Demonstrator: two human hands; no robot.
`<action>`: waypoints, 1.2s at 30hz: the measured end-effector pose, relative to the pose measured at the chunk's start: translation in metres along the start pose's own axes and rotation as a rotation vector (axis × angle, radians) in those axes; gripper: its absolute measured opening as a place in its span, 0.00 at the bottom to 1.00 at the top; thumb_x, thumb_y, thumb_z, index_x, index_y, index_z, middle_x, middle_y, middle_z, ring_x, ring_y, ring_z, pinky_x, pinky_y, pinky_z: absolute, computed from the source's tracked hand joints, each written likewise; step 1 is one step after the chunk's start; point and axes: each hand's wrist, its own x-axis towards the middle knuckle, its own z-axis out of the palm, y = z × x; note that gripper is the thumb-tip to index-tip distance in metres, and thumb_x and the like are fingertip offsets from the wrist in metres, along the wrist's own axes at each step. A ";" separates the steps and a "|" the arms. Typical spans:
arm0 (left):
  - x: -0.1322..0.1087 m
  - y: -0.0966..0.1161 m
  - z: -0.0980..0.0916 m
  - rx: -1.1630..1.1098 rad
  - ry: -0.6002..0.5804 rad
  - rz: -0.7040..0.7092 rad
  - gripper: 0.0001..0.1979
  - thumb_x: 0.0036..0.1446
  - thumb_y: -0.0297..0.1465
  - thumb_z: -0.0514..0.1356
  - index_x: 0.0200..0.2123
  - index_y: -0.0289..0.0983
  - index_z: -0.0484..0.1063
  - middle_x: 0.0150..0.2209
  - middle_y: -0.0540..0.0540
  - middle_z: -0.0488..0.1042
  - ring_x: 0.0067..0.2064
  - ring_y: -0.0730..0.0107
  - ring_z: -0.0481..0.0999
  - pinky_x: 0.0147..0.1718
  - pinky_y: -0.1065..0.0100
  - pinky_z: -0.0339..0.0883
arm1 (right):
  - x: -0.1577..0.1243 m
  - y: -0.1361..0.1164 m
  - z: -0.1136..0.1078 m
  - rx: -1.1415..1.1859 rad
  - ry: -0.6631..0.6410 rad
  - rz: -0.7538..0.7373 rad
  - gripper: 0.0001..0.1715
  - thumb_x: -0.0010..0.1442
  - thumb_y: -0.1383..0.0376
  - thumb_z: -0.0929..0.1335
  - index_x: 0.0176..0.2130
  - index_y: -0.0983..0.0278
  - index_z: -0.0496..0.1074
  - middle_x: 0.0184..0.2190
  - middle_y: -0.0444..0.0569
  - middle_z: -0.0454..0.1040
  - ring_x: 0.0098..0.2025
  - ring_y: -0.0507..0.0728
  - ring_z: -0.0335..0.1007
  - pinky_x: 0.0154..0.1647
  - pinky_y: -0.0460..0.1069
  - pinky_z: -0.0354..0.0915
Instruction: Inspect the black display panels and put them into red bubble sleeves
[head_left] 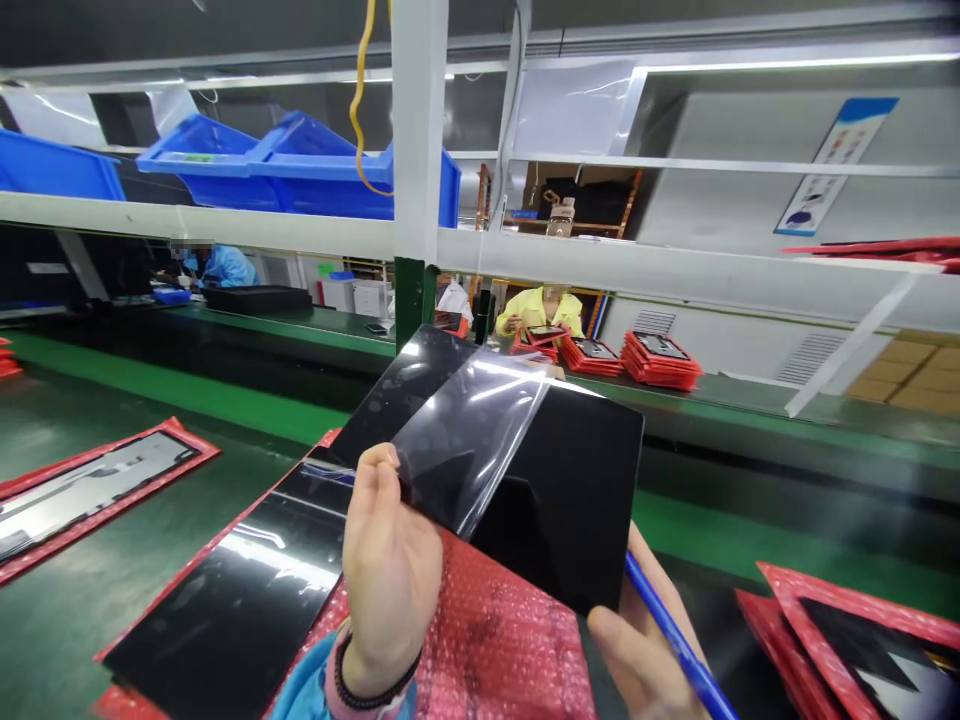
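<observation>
A black glossy panel (577, 480) is tilted up in front of me, with a clear film (480, 430) lying partly lifted across its middle. My left hand (394, 560) is at the panel's lower left, its fingers closed at the film's edge. At the lower right corner, my right hand (652, 630) grips the panel, with a blue pen-like tool (675, 630) also held against it. Below the hands lies red bubble wrap (510, 640). Another black glossy panel (240, 590) rests on red wrap to the left.
Panels in red wrap lie at the left (90, 490) and lower right (862, 650). Red-wrapped stacks (660, 360) stand across the green bench. Blue bins (300, 170) sit on the shelf above, beside a white post (420, 130). A person in yellow (536, 308) works opposite.
</observation>
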 end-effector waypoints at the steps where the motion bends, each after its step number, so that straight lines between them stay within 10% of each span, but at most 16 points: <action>1: -0.001 0.001 0.000 -0.004 0.003 0.021 0.06 0.55 0.35 0.64 0.37 0.41 0.75 0.35 0.53 0.74 0.41 0.75 0.73 0.43 0.76 0.67 | -0.001 0.001 0.001 -0.028 -0.001 -0.001 0.36 0.45 0.67 0.77 0.53 0.52 0.71 0.58 0.45 0.69 0.65 0.65 0.53 0.64 0.60 0.54; 18: 0.004 0.002 0.000 0.009 0.065 0.016 0.06 0.53 0.33 0.65 0.36 0.40 0.75 0.36 0.52 0.74 0.43 0.75 0.73 0.43 0.76 0.66 | -0.010 0.012 -0.004 -0.111 0.029 0.043 0.47 0.45 0.66 0.77 0.61 0.52 0.61 0.61 0.50 0.66 0.64 0.66 0.57 0.64 0.62 0.51; 29: 0.020 0.004 0.002 -0.013 0.048 0.002 0.06 0.56 0.30 0.58 0.31 0.40 0.75 0.32 0.53 0.76 0.38 0.70 0.75 0.42 0.68 0.67 | -0.008 -0.015 0.019 -0.038 -0.157 0.076 0.29 0.48 0.62 0.75 0.51 0.56 0.74 0.48 0.50 0.78 0.54 0.67 0.71 0.51 0.57 0.68; 36: 0.040 -0.008 -0.010 0.123 0.127 0.190 0.04 0.50 0.28 0.59 0.27 0.38 0.74 0.29 0.54 0.74 0.35 0.73 0.72 0.40 0.72 0.66 | -0.015 -0.010 0.010 -0.009 0.106 0.061 0.19 0.46 0.62 0.78 0.41 0.53 0.78 0.39 0.45 0.82 0.44 0.59 0.77 0.46 0.50 0.69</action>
